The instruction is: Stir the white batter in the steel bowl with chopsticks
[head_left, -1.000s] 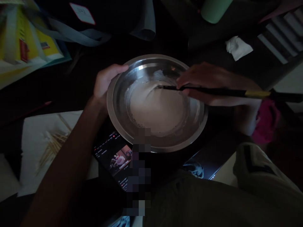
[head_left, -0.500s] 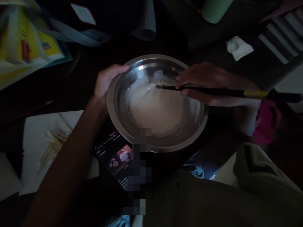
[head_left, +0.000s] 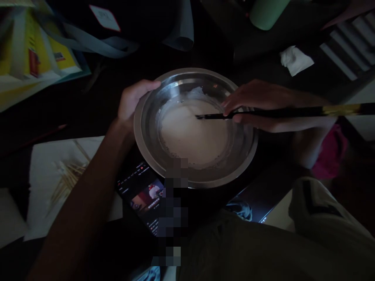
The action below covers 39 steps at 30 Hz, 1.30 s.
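A shiny metal bowl (head_left: 195,182) stands in the middle, with a pale, creamy liquid (head_left: 190,136) spread over its bottom. Around the bowl's left rim my left hand (head_left: 133,99) is closed, thumb on top and the other fingers hidden beneath or behind. My right hand (head_left: 258,102) grips dark chopsticks (head_left: 295,112) with a gold band, held nearly level over the right rim. Their tips reach the liquid near the bowl's centre. Whether it is one stick or a pair lying together I cannot tell.
Left of the bowl, cotton swabs (head_left: 68,175) lie on white paper (head_left: 41,160), and a lit phone (head_left: 137,191) sits by the front rim. Yellow books (head_left: 58,54), a green cylinder (head_left: 268,13) and a crumpled tissue (head_left: 295,60) are farther back.
My right hand and the chopsticks have shifted slightly right and toward me, the tips sweeping through the liquid. The picture on the phone screen differs. My left hand stays on the rim.
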{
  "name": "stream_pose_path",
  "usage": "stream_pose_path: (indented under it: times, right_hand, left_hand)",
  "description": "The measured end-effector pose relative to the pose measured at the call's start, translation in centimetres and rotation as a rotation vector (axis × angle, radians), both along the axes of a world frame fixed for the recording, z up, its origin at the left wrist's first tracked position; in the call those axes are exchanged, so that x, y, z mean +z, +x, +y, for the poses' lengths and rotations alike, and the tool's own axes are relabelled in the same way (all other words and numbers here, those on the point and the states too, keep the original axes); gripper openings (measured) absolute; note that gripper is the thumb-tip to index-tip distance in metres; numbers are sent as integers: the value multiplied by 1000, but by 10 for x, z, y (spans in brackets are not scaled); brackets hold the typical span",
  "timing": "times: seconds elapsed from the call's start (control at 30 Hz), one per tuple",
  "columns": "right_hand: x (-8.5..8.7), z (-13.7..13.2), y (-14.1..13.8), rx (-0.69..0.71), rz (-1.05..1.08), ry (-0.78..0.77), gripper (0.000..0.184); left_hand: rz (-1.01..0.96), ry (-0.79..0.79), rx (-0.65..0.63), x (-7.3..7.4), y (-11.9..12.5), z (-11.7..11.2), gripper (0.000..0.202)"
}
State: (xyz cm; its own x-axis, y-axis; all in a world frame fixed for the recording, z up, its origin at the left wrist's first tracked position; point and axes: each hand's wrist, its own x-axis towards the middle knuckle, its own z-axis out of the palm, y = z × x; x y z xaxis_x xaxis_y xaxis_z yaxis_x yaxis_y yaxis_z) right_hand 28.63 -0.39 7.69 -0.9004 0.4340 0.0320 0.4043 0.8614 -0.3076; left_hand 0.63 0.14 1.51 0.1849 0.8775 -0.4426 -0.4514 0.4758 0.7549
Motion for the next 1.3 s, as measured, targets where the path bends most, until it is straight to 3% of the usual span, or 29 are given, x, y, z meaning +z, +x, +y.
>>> stream_pose_path:
  times: [0.13,0.23,0.37,0.47,0.6,0.7,0.83,0.93,1.0,1.07,1.17,1.23,1.3]
  right_hand:
    - [14,3,2,195,-61,-171,24]
    - [2,2,-14,334,-17,-248,25]
    - [-15,0,-15,134,72,-32,28]
    - [-4,2,3,11,15,55,28]
    - [11,3,8,207,-46,-98,26]
    - [0,1,-10,364,11,-204,25]
    - [-15,0,-15,123,90,-45,26]
    - [-5,2,1,-12,59,75,25]
    - [6,3,8,0,9,49,25]
    - [11,3,5,111,-41,-61,25]
    - [-1,1,-12,283,-28,-196,26]
    - [-14,0,-20,240,51,-139,26]
    - [-21,0,-19,108,111,-26,27]
  left_hand:
    - [0,2,2,-1,0,0,37]
    - [11,1,17,-4,-1,1,34]
    - [-3,28,3,-5,0,1,34]
    - [15,6,14,-3,1,0,37]
    - [37,-17,19,-3,-1,2,39]
    - [61,-39,46,-4,-2,3,38]
    - [38,-20,35,-4,-1,2,37]
    - [20,-26,14,-2,0,0,36]
    - [28,-26,13,-2,-1,0,35]
    - [23,-11,1,-3,-1,1,35]
    - [9,25,-20,-5,-2,3,35]
    - [22,30,-12,-6,-2,3,34]
    - [38,15,9,-5,-1,2,34]
